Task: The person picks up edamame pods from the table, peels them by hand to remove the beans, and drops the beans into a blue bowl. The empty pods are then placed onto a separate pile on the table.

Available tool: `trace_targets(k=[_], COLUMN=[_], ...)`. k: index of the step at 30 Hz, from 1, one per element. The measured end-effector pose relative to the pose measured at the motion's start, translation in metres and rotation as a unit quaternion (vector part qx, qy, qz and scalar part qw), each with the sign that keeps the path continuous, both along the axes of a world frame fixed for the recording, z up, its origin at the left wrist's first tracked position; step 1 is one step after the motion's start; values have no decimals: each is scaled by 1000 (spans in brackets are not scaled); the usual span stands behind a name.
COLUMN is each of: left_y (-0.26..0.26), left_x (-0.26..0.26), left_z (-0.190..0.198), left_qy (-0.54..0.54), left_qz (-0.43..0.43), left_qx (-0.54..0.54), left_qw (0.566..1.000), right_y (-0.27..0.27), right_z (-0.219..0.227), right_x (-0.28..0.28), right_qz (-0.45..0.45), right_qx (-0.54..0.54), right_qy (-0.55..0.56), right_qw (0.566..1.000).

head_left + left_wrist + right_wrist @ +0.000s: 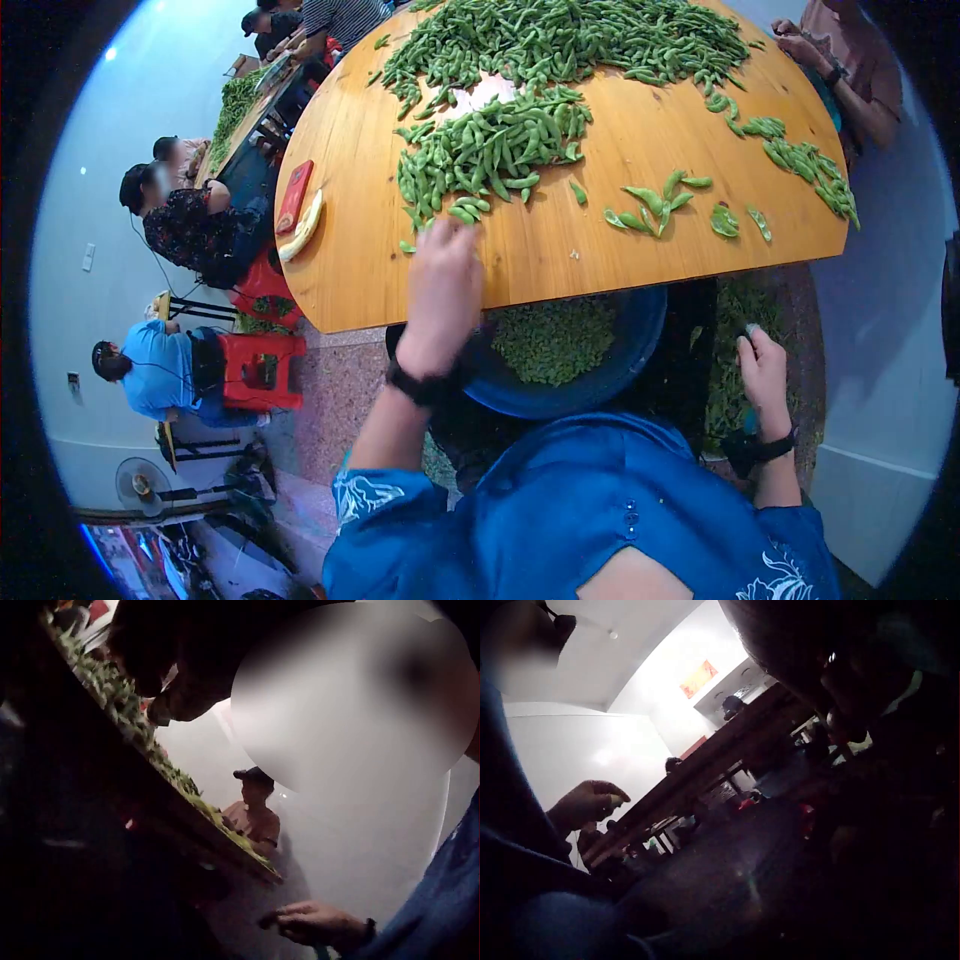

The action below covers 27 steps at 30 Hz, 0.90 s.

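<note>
My left hand (445, 285) reaches over the table's near edge, its blurred fingers loosely bent at the front of a small heap of green pods (490, 150). Dark in the left wrist view, that hand (176, 686) is above the pods (120, 694). To the right of a blue basin (655, 325), below table height, my right hand (765, 375) has bent fingers, with something small and pale at its tip; whether it grips anything is unclear. Shelled green beans (555, 340) lie in the basin. The right wrist view is too dark to show that hand's grip.
A larger pod heap (570, 35) covers the table's far side. Several flat pods (655, 205) lie near the front edge, and more pods (810, 170) at the right. A red object (293, 197) and a pale curved item (303, 228) lie left. People sit around.
</note>
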<state>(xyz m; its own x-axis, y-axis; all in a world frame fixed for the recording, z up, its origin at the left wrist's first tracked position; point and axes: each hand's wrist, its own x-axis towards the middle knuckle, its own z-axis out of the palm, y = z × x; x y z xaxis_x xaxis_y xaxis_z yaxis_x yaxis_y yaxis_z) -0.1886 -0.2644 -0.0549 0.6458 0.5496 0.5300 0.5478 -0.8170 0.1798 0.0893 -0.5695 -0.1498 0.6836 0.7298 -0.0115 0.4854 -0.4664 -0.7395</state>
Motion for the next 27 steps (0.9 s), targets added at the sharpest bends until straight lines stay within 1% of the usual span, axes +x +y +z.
trace_targets(k=[1, 3, 4, 6, 7, 8, 10, 12, 13, 14, 15, 16, 17, 18, 20, 22, 23, 24, 26, 27], left_y=[14, 38, 47, 56, 54, 52, 40, 15, 9, -8, -31, -50, -61, -70, -80, -87, -85, -87, -93, -93], left_x=[1, 4, 5, 4, 3, 2, 6, 10, 9, 13, 20, 24, 26, 27, 28, 28, 26, 27, 28, 27], left_z=[-2, -8, -10, -13, -14, -14, -7, -1, -16, -14, -5, -2, -6, -10, -15, -21, -30, -29, -27, -31], left_qy=[0, 47, 48, 35, 38, 36, 35, 11, -60, -54, -103, -146, -140, -139, -136, -122, -104, -104, -113, -112], left_qz=[0, 7, 5, 32, 30, 37, 37, 31, -26, -34, -39, -40, -46, -59, -74, -133, -155, -156, -102, -101], left_qx=[1, 0, 2, -100, -103, -109, -118, -154, -169, -176, -332, -479, -486, -476, -468, -385, -318, -322, -397, -399], left_qw=[1000, 999, 999, 994, 994, 993, 992, 987, 983, 982, 937, 864, 861, 866, 870, 905, 929, 928, 905, 904], right_y=[3, 10, 15, 24, 28, 33, 52, 71, 81, 90, 100, 109, 116, 121, 128, 128, 127, 127, 125, 124], right_z=[-2, -3, 2, 16, 11, 16, 37, 61, 72, 80, 85, 89, 91, 91, 90, 88, 84, 81, 81, 81], right_x=[-5, -13, -19, -30, -31, -35, -49, -61, -67, -71, -76, -81, -84, -86, -90, -95, -96, -97, -99, -100], right_qz=[1, 5, 3, 43, 74, 72, 137, 169, 179, 186, 176, 192, 208, 200, 229, 232, 244, 258, 248, 240], right_qx=[10, 25, 26, 50, 62, 60, 84, 85, 81, 78, 75, 84, 95, 93, 76, 91, 87, 83, 82, 84], right_qy=[2, 23, 24, 79, 41, 43, 121, 177, 225, 273, 277, 313, 346, 348, 383, 395, 395, 393, 396, 398], right_qw=[1000, 999, 999, 995, 994, 995, 979, 966, 954, 941, 942, 926, 910, 911, 892, 884, 881, 879, 881, 881])
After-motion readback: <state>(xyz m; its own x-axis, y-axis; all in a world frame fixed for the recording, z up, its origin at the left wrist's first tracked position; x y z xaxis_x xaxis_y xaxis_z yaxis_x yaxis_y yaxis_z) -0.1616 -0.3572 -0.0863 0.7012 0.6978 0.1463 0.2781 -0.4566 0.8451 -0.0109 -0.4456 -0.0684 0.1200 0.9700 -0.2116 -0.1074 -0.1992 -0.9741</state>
